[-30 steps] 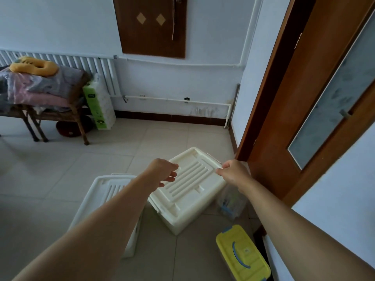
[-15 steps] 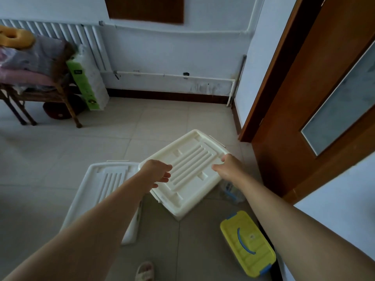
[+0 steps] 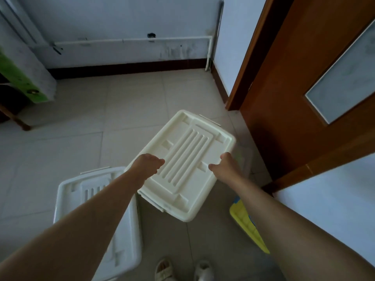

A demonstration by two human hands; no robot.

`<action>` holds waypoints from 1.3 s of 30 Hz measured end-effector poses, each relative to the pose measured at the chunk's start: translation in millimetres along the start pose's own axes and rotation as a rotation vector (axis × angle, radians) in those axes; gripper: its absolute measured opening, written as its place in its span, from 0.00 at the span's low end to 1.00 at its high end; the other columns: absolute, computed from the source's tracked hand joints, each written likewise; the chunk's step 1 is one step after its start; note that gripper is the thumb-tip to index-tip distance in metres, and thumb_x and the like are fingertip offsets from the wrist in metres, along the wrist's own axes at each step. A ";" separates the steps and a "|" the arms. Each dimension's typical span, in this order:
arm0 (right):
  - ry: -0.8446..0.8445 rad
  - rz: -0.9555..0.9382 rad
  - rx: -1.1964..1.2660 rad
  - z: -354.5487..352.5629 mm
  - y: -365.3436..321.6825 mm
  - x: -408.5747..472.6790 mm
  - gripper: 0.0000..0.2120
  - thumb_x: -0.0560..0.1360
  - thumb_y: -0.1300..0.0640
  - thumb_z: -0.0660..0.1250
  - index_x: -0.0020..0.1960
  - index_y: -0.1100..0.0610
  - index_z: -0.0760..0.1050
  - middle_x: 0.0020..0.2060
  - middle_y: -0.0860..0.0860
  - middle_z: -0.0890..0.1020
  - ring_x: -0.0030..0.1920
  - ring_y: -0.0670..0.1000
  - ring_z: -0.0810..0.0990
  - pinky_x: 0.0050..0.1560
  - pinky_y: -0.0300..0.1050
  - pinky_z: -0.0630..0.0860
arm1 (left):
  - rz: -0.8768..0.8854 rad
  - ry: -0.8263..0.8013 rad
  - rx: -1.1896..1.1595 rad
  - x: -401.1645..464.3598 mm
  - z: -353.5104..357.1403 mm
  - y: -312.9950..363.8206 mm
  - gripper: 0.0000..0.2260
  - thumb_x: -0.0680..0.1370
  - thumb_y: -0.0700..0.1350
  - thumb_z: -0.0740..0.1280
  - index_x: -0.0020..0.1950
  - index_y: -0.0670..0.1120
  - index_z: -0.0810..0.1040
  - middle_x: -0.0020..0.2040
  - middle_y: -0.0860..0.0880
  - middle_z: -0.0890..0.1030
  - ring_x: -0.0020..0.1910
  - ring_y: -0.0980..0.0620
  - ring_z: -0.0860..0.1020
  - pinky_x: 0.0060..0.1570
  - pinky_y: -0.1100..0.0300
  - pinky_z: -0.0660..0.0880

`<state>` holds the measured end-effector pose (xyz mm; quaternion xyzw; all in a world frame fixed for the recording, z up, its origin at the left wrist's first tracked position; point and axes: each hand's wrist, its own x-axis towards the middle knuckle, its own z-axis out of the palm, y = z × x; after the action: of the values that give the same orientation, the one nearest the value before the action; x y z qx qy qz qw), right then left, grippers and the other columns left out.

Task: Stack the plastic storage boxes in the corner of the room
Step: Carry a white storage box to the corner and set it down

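Dim, soft daylight; wide-angle edge distortion.

One head-worn camera looks steeply down and forward along both outstretched arms, close above the cream storage box (image 3: 183, 167), toward the room's corner beyond it; feet show at bottom edge.

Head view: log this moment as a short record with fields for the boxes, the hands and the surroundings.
cream box: cream storage box, lid on, angled on the tiled floor near the wooden door
left hand: left hand at the box's left long edge; grip not clear
right hand: right hand at its right long edge, fingers curled
white box: white storage box, lidded, below and left, partly behind the left arm
other: yellow box by the right arm
stacked: not yet
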<state>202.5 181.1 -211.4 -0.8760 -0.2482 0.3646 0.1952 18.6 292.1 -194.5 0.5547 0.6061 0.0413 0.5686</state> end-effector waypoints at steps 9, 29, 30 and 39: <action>0.013 0.162 0.057 49.5 18.1 91.0 0.23 0.76 0.60 0.63 0.67 0.67 0.60 0.65 0.61 0.69 0.62 0.59 0.72 0.49 0.42 0.67 | -0.041 0.004 0.175 108.6 32.8 -13.6 0.17 0.75 0.47 0.69 0.60 0.41 0.76 0.52 0.45 0.77 0.57 0.44 0.76 0.62 0.51 0.72; 0.210 0.627 -0.041 209.4 81.9 275.6 0.32 0.77 0.51 0.61 0.74 0.61 0.51 0.71 0.62 0.61 0.71 0.61 0.60 0.68 0.51 0.61 | 0.108 0.067 0.771 411.5 60.1 -82.5 0.33 0.74 0.53 0.68 0.74 0.45 0.60 0.74 0.42 0.64 0.73 0.39 0.61 0.69 0.41 0.62; 0.233 0.651 -0.026 215.0 87.0 284.0 0.34 0.76 0.50 0.61 0.75 0.61 0.49 0.71 0.62 0.60 0.71 0.61 0.59 0.69 0.51 0.60 | 0.123 0.090 0.798 424.6 63.8 -84.9 0.33 0.74 0.53 0.69 0.74 0.45 0.60 0.74 0.42 0.63 0.73 0.39 0.60 0.68 0.41 0.61; 0.373 0.802 0.102 243.4 112.5 331.1 0.45 0.74 0.43 0.65 0.77 0.60 0.41 0.75 0.63 0.53 0.74 0.63 0.56 0.72 0.56 0.57 | 0.140 0.248 0.847 490.2 84.1 -99.9 0.37 0.72 0.52 0.70 0.74 0.42 0.55 0.72 0.38 0.60 0.71 0.37 0.59 0.67 0.42 0.58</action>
<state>258.6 321.3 -609.7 -0.9430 0.1691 0.2589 0.1226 146.4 557.8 -607.3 0.7690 0.5943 -0.1060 0.2102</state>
